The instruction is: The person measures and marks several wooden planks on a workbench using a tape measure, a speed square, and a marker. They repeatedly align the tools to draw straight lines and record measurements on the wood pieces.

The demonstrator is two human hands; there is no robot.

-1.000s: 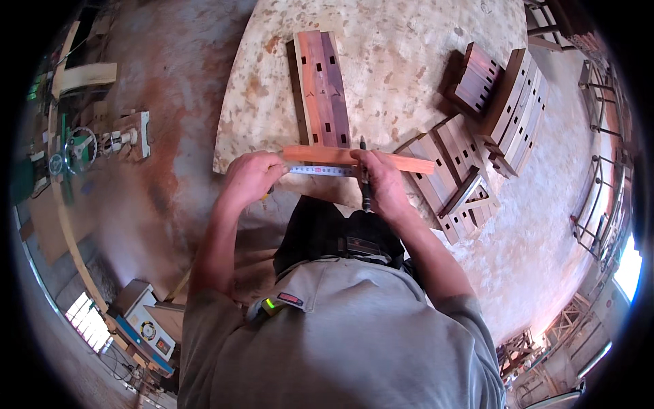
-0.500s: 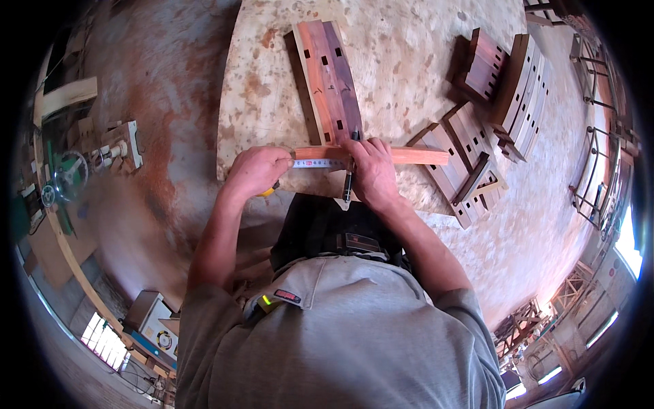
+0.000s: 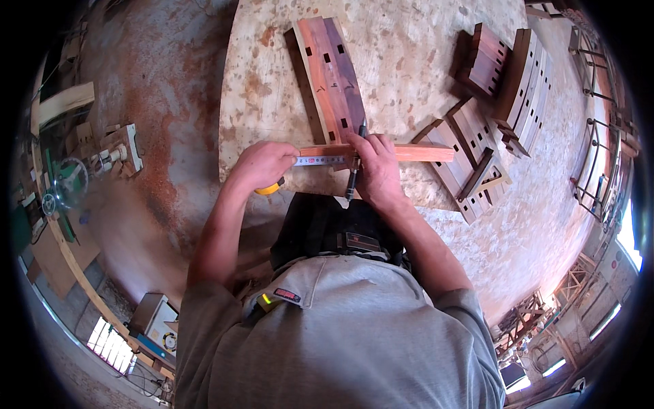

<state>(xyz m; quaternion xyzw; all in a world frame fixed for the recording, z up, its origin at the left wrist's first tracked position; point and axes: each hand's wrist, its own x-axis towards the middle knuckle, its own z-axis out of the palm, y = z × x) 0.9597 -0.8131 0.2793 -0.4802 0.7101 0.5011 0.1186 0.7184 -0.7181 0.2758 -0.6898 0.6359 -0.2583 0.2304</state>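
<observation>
A reddish wooden strip [image 3: 424,153] lies crosswise in front of me, at the near end of a pair of mortised boards. Along its near side runs the pale blade of a tape measure [image 3: 315,161]. My left hand [image 3: 262,165] is closed on the tape measure at the strip's left end, the yellow case [image 3: 270,187] showing below the fingers. My right hand [image 3: 377,165] is closed around a dark pen [image 3: 351,183] that crosses the strip, and its fingers press the strip and blade. The fingertips hide part of both.
Under the work is a stained wooden table [image 3: 262,82]. Mortised boards [image 3: 332,78] lie ahead of my hands. To the right are more slotted pieces [image 3: 523,85], a dark red block [image 3: 482,61] and boards [image 3: 470,136] at the table's edge. Machinery [image 3: 112,158] stands at left.
My left hand has tilted slightly, so more of the yellow case shows. The strip's right end sits a little further right. My right hand keeps its grip on the pen.
</observation>
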